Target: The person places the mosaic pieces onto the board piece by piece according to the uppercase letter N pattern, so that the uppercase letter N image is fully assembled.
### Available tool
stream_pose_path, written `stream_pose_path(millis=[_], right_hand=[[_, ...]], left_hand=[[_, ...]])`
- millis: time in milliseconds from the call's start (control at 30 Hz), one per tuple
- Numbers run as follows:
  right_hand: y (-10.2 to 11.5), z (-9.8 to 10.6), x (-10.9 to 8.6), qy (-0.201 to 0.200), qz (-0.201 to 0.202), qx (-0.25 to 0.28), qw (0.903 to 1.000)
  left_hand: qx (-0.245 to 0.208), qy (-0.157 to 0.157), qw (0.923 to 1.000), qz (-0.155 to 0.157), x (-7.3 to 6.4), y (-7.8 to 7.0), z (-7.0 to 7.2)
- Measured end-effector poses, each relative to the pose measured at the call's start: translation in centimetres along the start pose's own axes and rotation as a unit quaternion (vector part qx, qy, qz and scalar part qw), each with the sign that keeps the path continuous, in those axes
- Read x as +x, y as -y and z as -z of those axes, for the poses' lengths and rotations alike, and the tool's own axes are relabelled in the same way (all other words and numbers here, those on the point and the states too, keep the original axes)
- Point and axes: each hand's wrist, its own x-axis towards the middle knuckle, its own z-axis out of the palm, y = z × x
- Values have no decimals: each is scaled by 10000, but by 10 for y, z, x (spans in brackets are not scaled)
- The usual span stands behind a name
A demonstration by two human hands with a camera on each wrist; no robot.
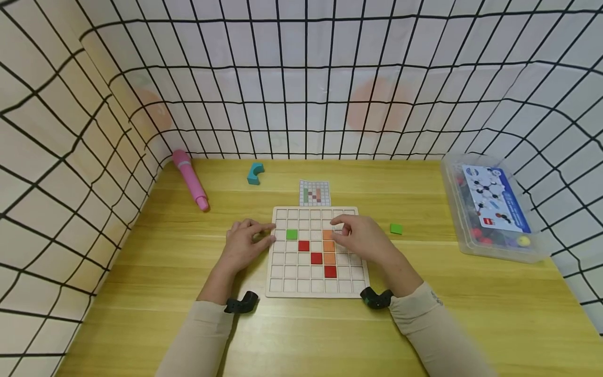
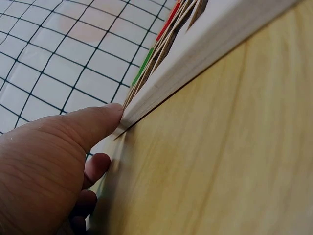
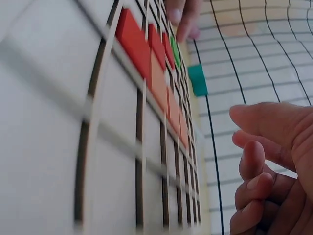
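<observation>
A pale wooden grid board (image 1: 285,272) lies in front of me. On it are one green tile (image 1: 292,234), three red tiles (image 1: 316,258) stepping down in a diagonal, and three orange tiles (image 1: 328,258) in a column. My left hand (image 1: 242,250) rests its thumb and a fingertip against the board's left edge; its thumb (image 2: 98,122) touches the side in the left wrist view. Over the right part of the grid, beside the upper orange tiles, hovers my right hand (image 1: 365,238). Nothing shows between its loosely bent fingers (image 3: 254,159).
A printed pattern card (image 1: 314,193) lies behind the board. One loose green tile (image 1: 396,229) is to the right, near a clear plastic box (image 1: 494,209). A teal arch block (image 1: 255,173) and a pink microphone-shaped toy (image 1: 190,180) lie back left. Black-lined netting (image 1: 306,84) encloses the table.
</observation>
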Motion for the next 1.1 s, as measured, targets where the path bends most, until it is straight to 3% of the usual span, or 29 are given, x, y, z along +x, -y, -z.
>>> stream_pose_path(millis=[200, 600, 1100], right_hand=[[-26, 16, -17, 164, -324, 42, 9993], [-78, 33, -40, 187, -293, -175, 9992], [-90, 34, -44, 146, -266, -390, 9988]], left_hand=[[33, -21, 10000, -38, 1, 0, 0], [-3, -8, 10000, 13, 1, 1, -1], [-43, -45, 10000, -33, 0, 1, 0]])
